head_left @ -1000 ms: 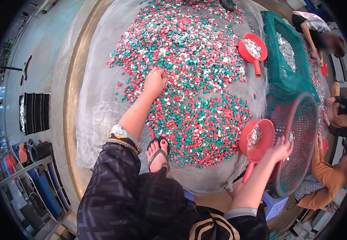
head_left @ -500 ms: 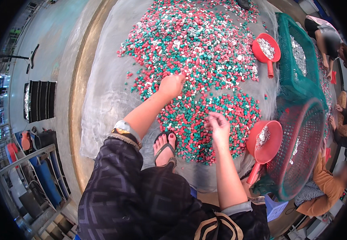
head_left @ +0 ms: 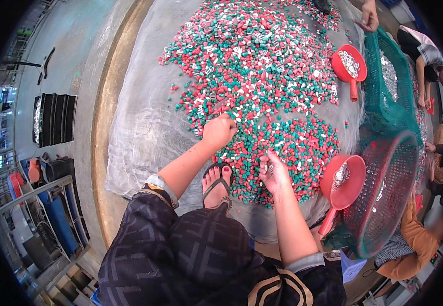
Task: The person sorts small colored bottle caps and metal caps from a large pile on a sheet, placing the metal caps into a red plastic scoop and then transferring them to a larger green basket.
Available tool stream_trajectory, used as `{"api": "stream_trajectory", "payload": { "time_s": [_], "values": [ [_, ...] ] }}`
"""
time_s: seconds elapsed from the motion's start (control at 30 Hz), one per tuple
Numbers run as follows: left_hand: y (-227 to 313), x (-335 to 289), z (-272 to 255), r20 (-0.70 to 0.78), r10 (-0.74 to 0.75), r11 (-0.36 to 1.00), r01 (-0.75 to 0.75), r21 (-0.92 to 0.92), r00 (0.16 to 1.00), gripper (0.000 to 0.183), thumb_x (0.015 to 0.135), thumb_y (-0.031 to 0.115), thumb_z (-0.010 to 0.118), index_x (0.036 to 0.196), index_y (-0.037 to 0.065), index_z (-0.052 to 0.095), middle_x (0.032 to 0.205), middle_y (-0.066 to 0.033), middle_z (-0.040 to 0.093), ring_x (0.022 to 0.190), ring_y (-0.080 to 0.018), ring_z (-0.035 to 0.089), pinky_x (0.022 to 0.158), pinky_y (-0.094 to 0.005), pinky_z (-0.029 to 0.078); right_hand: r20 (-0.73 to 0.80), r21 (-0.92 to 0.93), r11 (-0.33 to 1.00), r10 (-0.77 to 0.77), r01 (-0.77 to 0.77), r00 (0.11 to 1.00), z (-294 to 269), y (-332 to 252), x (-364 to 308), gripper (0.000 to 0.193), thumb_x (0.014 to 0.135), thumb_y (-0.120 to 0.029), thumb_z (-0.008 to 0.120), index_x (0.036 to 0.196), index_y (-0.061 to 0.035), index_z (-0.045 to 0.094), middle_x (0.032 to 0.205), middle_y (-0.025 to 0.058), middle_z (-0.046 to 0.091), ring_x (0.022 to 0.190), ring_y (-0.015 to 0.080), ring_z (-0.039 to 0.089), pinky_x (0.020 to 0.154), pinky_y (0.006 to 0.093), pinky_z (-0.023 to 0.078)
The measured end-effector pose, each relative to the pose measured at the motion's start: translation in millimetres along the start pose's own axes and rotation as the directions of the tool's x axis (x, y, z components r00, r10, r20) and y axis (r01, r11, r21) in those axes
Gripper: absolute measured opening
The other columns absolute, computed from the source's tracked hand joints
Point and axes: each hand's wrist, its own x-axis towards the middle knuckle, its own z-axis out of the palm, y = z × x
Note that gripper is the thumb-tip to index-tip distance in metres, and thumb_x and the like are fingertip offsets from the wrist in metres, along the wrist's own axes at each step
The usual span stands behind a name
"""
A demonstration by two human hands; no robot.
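Note:
A wide heap of small pink, green and white pebble-like pieces [head_left: 252, 56] lies on a pale mesh sheet [head_left: 134, 127], with silvery metal pieces shaped like small frames or buckles scattered through it. My left hand [head_left: 219, 131] is on the near left part of the heap, back upward, its fingers closed and their tips hidden. To its right and nearer, my right hand [head_left: 277, 176] is held over the heap with fingers curled in; small silvery pieces show at the fingers. A red scoop [head_left: 348, 181] holding metal pieces sits right of my right hand.
Farther off lies a second red scoop [head_left: 347, 64] with metal pieces. Along the right stand a green basket [head_left: 374, 97] and a tilted red basket [head_left: 379, 204] with green netting. A co-worker's hand [head_left: 369, 18] reaches in at top right. My sandalled foot [head_left: 216, 183] rests beside the heap.
My left hand has come nearer over the heap. My right hand has turned, its fingers curling inward with silvery pieces showing. A co-worker's hand has appeared at top right; the view has shifted slightly.

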Motion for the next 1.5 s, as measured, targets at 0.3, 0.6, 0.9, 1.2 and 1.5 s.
{"api": "stream_trajectory", "payload": {
  "time_s": [0.3, 0.6, 0.9, 1.2, 1.5],
  "values": [
    [22.9, -6.7, -18.9, 0.551, -0.136, 0.471, 0.543, -0.695, 0.824, 0.019, 0.076, 0.018, 0.071, 0.084, 0.001, 0.068, 0.069, -0.0008, 0.062, 0.056, -0.0054, 0.051, 0.050, -0.0200, 0.040, 0.033, -0.263, 0.955, -0.131, 0.135, 0.991, 28.7, -5.3, -17.9, 0.021, 0.084, -0.018, 0.063, 0.100, -0.0046, 0.060, 0.056, -0.0057, 0.044, 0.041, 0.0021, 0.032, 0.036, 0.0174, 0.021],
    [4.3, -10.6, -26.0, -0.235, -0.053, 0.998, 0.046, -0.035, 0.970, 0.026, 0.073, 0.001, 0.059, 0.098, 0.002, 0.064, 0.096, -0.0129, 0.061, 0.088, -0.0268, 0.060, 0.076, -0.0365, 0.048, -0.008, -0.322, 0.930, -0.188, 0.176, 0.982, 11.7, -4.9, -13.6, 0.009, 0.084, -0.014, 0.063, 0.087, -0.0073, 0.058, 0.054, -0.0067, 0.042, 0.040, 0.0021, 0.031, 0.035, 0.0175, 0.020],
    [-12.2, -14.4, -26.5, -0.074, 0.001, 0.975, -0.017, -0.223, 0.997, 0.034, 0.069, -0.007, 0.051, 0.096, 0.008, 0.065, 0.101, -0.0163, 0.059, 0.091, -0.0305, 0.059, 0.080, -0.0385, 0.048, -0.073, -0.259, 0.937, -0.261, 0.234, 0.963, -4.4, -14.4, -10.5, 0.010, 0.083, -0.015, 0.063, 0.084, -0.0066, 0.058, 0.054, -0.0054, 0.045, 0.039, 0.0011, 0.030, 0.034, 0.0178, 0.017],
    [-8.1, -2.9, -7.5, -0.041, 0.071, 0.990, -0.075, -0.118, 0.997, 0.018, 0.074, 0.013, 0.065, 0.091, 0.010, 0.066, 0.088, -0.0082, 0.060, 0.081, -0.0271, 0.061, 0.071, -0.0378, 0.049, -0.094, -0.260, 0.932, -0.286, 0.254, 0.953, -7.0, -16.7, -9.5, 0.010, 0.083, -0.014, 0.063, 0.087, -0.0056, 0.059, 0.057, -0.0046, 0.046, 0.039, 0.0013, 0.032, 0.034, 0.0171, 0.020],
    [0.8, 20.2, -4.6, 0.087, 0.042, 0.955, -0.014, -0.295, 0.995, 0.013, 0.067, 0.009, 0.067, 0.078, 0.006, 0.061, 0.075, -0.0085, 0.061, 0.074, -0.0266, 0.062, 0.066, -0.0378, 0.050, -0.047, -0.248, 0.948, -0.218, 0.200, 0.975, -2.6, -13.0, -11.8, 0.010, 0.084, -0.016, 0.062, 0.087, -0.0071, 0.058, 0.055, -0.0046, 0.045, 0.040, 0.0036, 0.032, 0.037, 0.0195, 0.020]
  ]
}}
